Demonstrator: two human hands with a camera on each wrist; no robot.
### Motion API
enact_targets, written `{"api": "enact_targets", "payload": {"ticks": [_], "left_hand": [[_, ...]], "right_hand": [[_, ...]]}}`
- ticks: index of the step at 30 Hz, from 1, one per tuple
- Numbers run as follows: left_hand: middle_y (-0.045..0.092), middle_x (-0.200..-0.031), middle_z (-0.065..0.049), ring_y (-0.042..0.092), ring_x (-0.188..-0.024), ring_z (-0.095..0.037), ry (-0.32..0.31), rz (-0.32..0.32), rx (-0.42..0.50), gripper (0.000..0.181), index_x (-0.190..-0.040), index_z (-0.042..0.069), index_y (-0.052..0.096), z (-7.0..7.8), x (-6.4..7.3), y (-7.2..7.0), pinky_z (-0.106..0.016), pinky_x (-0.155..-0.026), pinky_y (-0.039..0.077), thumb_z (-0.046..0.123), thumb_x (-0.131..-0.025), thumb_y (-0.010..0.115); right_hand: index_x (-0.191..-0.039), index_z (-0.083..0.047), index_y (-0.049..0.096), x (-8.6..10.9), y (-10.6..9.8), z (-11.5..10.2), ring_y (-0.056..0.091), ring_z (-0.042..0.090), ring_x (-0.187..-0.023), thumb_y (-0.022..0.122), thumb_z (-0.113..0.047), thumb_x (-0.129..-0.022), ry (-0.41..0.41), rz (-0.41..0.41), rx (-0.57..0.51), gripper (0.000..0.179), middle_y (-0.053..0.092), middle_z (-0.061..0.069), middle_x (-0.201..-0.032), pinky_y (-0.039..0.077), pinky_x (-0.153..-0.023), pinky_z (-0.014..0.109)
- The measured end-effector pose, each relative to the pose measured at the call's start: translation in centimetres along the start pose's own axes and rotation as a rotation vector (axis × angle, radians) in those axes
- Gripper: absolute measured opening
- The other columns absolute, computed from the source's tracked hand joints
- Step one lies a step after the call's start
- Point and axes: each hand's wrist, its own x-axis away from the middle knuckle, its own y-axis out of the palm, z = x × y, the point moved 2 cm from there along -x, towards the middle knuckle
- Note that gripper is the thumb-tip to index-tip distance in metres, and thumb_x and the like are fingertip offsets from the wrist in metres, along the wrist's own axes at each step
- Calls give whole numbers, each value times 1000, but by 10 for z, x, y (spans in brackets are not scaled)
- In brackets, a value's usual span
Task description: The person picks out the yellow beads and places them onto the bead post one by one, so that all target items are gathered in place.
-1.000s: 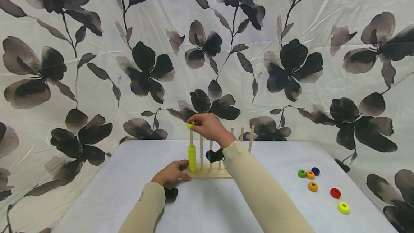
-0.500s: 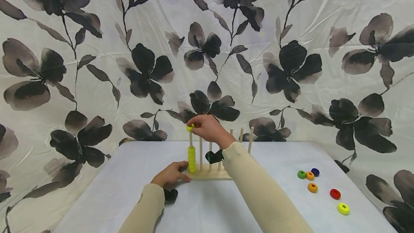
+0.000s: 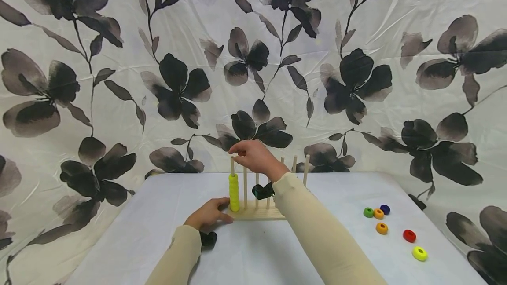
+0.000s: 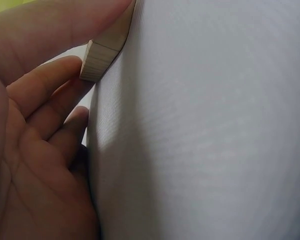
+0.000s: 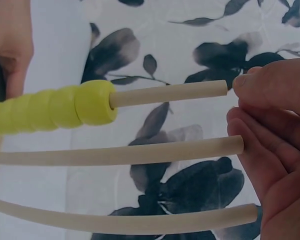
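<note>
A wooden peg stand [image 3: 257, 216] has a row of upright pegs on a flat base. Its leftmost peg carries a stack of yellow beads [image 3: 234, 192], bare wood showing above the top one. My left hand [image 3: 209, 213] holds the left end of the base; in the left wrist view the thumb lies along one side of the wooden base [image 4: 101, 59], fingers at its end. Above the leftmost peg is my right hand [image 3: 255, 157], holding nothing. In the right wrist view its fingertips [image 5: 245, 85] are just off the tip of the bead-filled peg [image 5: 170, 93].
Loose beads lie at the table's right: green [image 3: 369, 212], dark blue [image 3: 385, 209], two orange, one of them nearer [image 3: 382, 228], red [image 3: 409, 235] and yellow [image 3: 420, 253]. A flowered cloth [image 3: 245, 78] hangs behind the white table [image 3: 138, 232].
The yellow bead that my right hand pinched at the peg's top has been let go and slid down onto the stack. My left hand stays at the base.
</note>
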Motion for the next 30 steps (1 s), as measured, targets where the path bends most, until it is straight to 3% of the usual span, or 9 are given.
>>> {"api": "enact_targets", "payload": {"ticks": [5,14,30], "left_hand": [[45,-150,-12,34,-142,-37,-24,-5,14,80,-141,15,52,-2,2,3,-63,-114,24,31,-70,86],[46,-149,-12,34,-143,-37,16,7,-4,80,-140,14,52,-1,1,2,-61,-115,24,29,-70,86],[45,-150,-13,34,-142,-37,4,13,-15,80,-141,13,51,5,2,2,-59,-116,25,27,-71,85]], "right_hand": [[-118,-14,69,7,-3,3,64,19,-113,59,-16,-95,-25,20,-22,26,68,0,-122,52,-98,34],[-114,-17,70,24,-14,14,65,18,-109,61,-16,-94,-67,87,-30,22,69,0,-119,53,-95,34],[-112,-11,70,73,-39,30,67,21,-107,65,-11,-91,-149,179,-74,21,68,3,-116,54,-95,29]]}}
